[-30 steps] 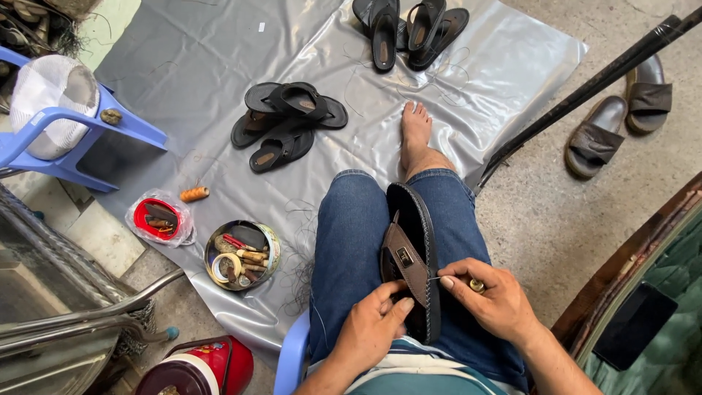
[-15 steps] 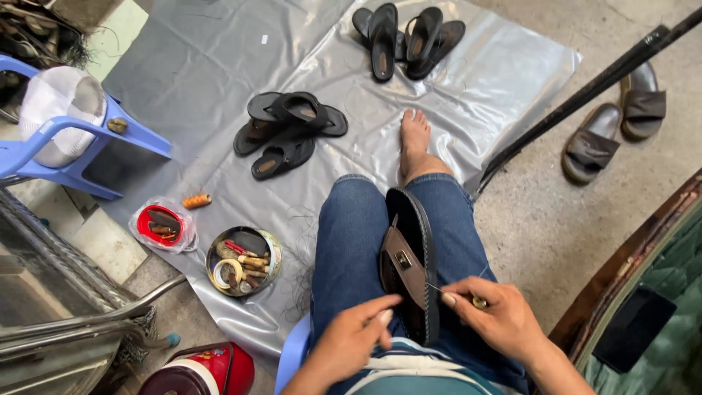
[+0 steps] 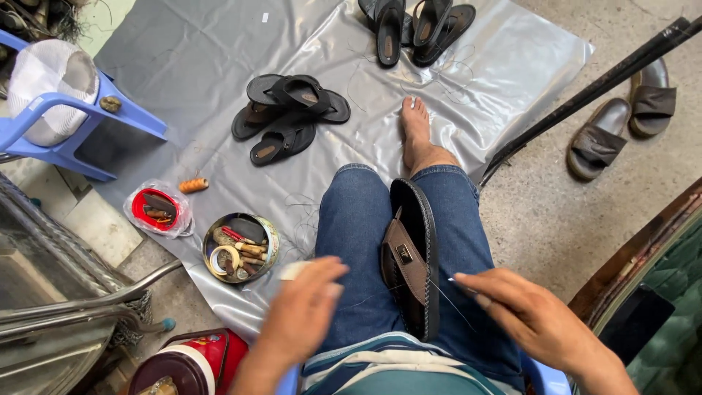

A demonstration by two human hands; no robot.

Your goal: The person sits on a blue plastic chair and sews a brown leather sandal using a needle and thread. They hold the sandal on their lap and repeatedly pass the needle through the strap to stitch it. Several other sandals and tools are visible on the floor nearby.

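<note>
A black sandal (image 3: 418, 219) with a brown buckled strap (image 3: 402, 257) lies lengthwise on my lap, between my jeans-clad thighs. My right hand (image 3: 537, 322) is off to the sandal's right, pinching a thin needle (image 3: 457, 279). A fine thread (image 3: 446, 298) runs from the needle back to the sandal's edge. My left hand (image 3: 303, 314) is blurred and hovers left of the sandal above my left thigh, fingers apart, touching nothing I can make out. My bare foot (image 3: 417, 132) rests on a silver plastic sheet (image 3: 475, 80).
On the sheet lie a pile of black sandals (image 3: 289, 113), more pairs (image 3: 417, 25), a round tin of tools (image 3: 241, 247), an orange thread spool (image 3: 194, 185) and a red lid in a bag (image 3: 155, 208). A blue chair (image 3: 80, 124) stands left; brown slides (image 3: 618, 124) and a black pole (image 3: 585, 95) lie right.
My left hand has come off the sandal and swung out to the left. My right hand has drawn away to the right, pulling the thread longer.
</note>
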